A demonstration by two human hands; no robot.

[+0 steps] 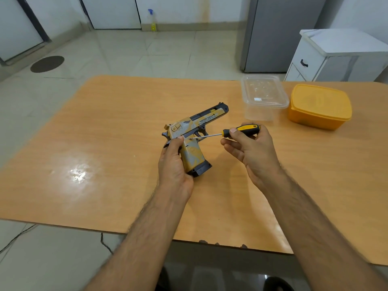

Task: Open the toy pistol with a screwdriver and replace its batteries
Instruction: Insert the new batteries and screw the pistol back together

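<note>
So the toy pistol (pixel 194 131) is held up above the middle of the tabletop (pixel 105 133), grip end down, with the left hand (pixel 173 164) wrapped round the back of the grip and the thumb sitting just under the slide. The right hand (pixel 249 143) pinches the screwdriver (pixel 241 131) handle between thumb and fingertips, the other fingers loose, and the thin shaft has its tip right at a spot on the grip near the trigger guard. My worry: that's a light fingertip hold, so if the screw is tight the tip could skip out and scratch the painted shell or jab the left thumb, which is really close. A tiny screw could also drop and roll off, since nothing is under it to catch it. The pistol looks like hard plastic, tan and yellow with printed markings and a dark base plate; the screwdriver has a black and yellow grippy handle. Off to the right sit a clear plastic container (pixel 263 97) and an orange lidded tub (pixel 319 106), well apart from the hands. The tabletop is a glossy wood-look laminate.
</note>
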